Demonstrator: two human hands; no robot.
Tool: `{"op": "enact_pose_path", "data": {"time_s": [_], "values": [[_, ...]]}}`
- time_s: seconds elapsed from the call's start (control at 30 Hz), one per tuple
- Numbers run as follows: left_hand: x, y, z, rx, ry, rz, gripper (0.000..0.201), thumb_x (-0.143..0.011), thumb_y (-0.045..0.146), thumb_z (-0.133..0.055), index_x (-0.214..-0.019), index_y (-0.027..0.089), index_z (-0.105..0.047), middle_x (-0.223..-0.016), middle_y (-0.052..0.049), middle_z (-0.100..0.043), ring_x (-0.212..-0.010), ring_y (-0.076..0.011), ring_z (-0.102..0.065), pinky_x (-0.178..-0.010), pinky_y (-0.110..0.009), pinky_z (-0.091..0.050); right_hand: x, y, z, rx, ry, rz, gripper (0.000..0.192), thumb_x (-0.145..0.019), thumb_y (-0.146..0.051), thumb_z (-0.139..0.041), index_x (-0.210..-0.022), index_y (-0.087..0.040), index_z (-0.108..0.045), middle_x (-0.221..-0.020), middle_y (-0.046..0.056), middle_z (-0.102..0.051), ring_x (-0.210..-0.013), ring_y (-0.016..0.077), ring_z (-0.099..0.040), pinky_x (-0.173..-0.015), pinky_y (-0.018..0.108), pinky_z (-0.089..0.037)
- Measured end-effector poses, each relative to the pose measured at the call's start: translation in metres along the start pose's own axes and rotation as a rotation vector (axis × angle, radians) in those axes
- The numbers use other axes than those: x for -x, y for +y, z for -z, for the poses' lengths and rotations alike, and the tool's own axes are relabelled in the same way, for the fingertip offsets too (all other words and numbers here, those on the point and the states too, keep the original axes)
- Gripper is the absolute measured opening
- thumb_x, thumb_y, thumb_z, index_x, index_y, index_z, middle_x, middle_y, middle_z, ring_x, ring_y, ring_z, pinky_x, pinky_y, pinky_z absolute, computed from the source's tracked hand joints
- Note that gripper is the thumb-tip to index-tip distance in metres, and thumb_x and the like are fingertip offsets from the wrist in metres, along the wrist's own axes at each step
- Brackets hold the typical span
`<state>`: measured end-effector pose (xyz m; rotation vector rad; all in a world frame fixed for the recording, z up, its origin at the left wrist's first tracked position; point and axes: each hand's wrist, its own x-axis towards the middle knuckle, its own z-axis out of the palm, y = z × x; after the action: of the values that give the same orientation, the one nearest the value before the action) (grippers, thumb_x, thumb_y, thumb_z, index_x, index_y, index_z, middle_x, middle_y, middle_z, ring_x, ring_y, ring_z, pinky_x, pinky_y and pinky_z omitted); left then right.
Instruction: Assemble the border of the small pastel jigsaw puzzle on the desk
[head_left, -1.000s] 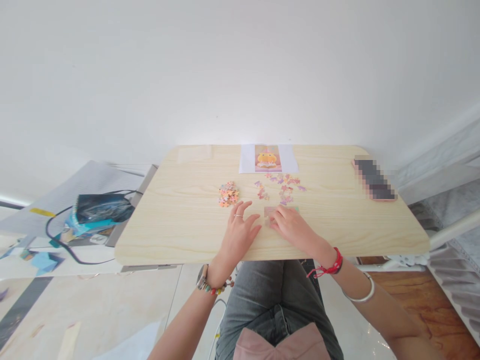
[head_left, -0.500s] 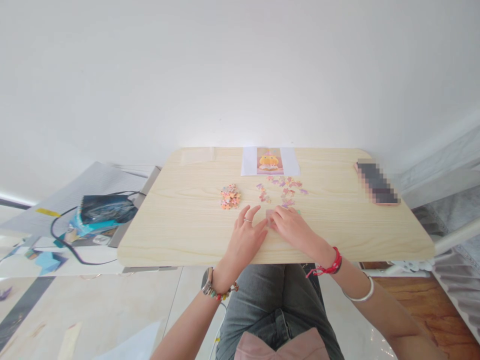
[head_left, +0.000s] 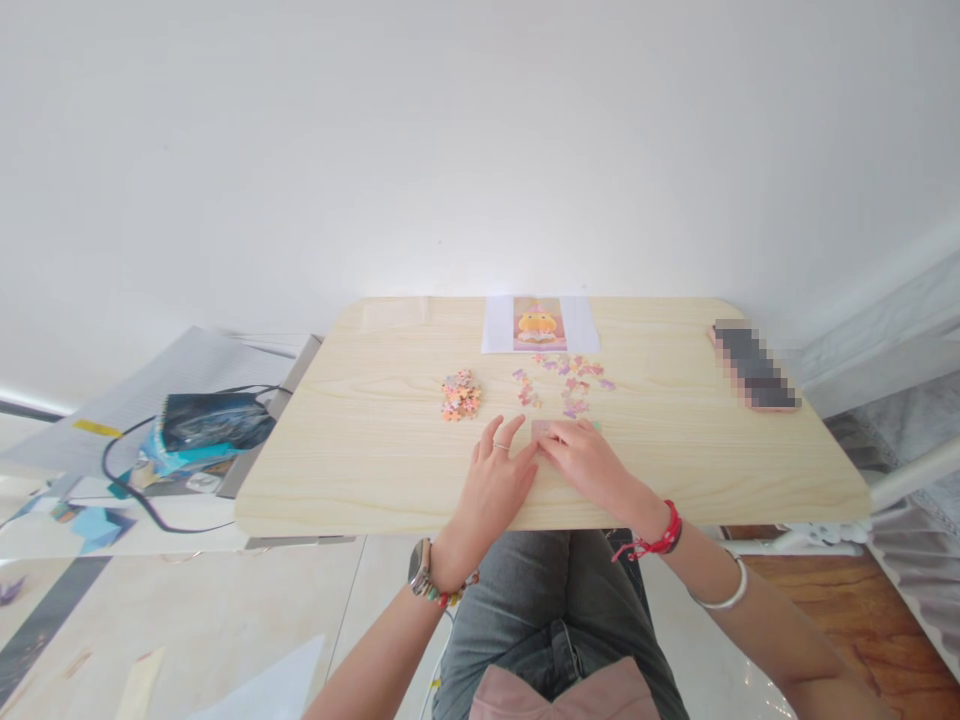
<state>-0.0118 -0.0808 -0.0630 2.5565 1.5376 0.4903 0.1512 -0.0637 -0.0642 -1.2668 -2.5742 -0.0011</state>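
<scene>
Far left, beside the table: a dark bag (head_left: 214, 422) with a black cable (head_left: 120, 480) looped around it, lying on a grey surface with blue packaging under it.

Table (head_left: 360, 470): pale wood, rounded corners, set against a white wall.

Small pile (head_left: 459, 394) of orange-pink puzzle pieces, left of centre, well apart from either hand.

Left hand (head_left: 495, 485): palm down on the table, fingers loosely spread, ring on one finger. Thumb and forefinger tips meet the left edge of the joined section (head_left: 541, 430). Not closed around anything; it rests flat. Watch and bead bracelet at the wrist.

Joined section: a small pinkish block of assembled pieces, flat on the table between the two hands, near the front edge, mostly hidden by fingers.

Loose pieces (head_left: 570, 380): scattered purple, pink and orange, just behind the joined section.

Picture (head_left: 537, 323): a sheet with a yellow figure, flat at the table's far edge, centre.

Right hand (head_left: 589, 462): palm down, fingers curved, tips pressing on the joined section's right part. Whether a single piece is pinched under the fingers cannot be told. Red cord at the wrist, silver bangle further up.

Phone (head_left: 752, 365): far right, blurred, flat.
</scene>
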Motion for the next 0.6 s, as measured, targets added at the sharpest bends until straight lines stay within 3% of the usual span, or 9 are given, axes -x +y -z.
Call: {"op": "enact_pose_path", "data": {"time_s": [0.17, 0.33, 0.47, 0.6], "values": [[-0.001, -0.002, -0.003, 0.028, 0.040, -0.022, 0.024, -0.081, 0.015, -0.050, -0.101, 0.024, -0.060, -0.129, -0.009, -0.039, -0.122, -0.0318, -0.031, -0.091, -0.052, -0.043, 0.005, 0.008, 0.003, -0.092, 0.057, -0.035, 0.018, -0.087, -0.018, -0.046, -0.084, -0.015, -0.064, -0.082, 0.006, -0.058, -0.077, 0.0171, -0.052, -0.072, 0.032, -0.039], [-0.004, -0.008, -0.004, 0.018, 0.157, -0.018, 0.025, -0.084, 0.012, -0.042, -0.101, 0.020, -0.059, -0.125, -0.011, -0.042, -0.120, -0.0293, -0.035, -0.092, -0.049, -0.044, 0.022, 0.050, 0.017, -0.236, 0.197, -0.255, 0.023, -0.088, -0.020, -0.043, -0.091, -0.019, -0.065, -0.083, 0.006, -0.059, -0.078, 0.0172, -0.055, -0.075, 0.033, -0.045], [-0.010, -0.016, -0.004, -0.011, 0.196, -0.011, 0.023, -0.084, 0.013, -0.044, -0.100, 0.018, -0.059, -0.124, -0.013, -0.042, -0.118, -0.0309, -0.037, -0.090, -0.050, -0.045, 0.034, 0.087, 0.025, -0.318, 0.153, -0.360, 0.023, -0.086, -0.018, -0.044, -0.082, -0.019, -0.067, -0.078, 0.005, -0.057, -0.073, 0.0159, -0.056, -0.069, 0.030, -0.047], [-0.017, -0.024, -0.006, -0.027, 0.237, -0.001, 0.022, -0.082, 0.014, -0.047, -0.100, 0.018, -0.059, -0.122, -0.012, -0.043, -0.117, -0.0307, -0.038, -0.090, -0.051, -0.045, 0.027, 0.100, 0.027, -0.296, 0.058, -0.347, 0.021, -0.084, -0.017, -0.047, -0.080, -0.018, -0.068, -0.079, 0.005, -0.057, -0.068, 0.0146, -0.056, -0.066, 0.029, -0.046]]}}
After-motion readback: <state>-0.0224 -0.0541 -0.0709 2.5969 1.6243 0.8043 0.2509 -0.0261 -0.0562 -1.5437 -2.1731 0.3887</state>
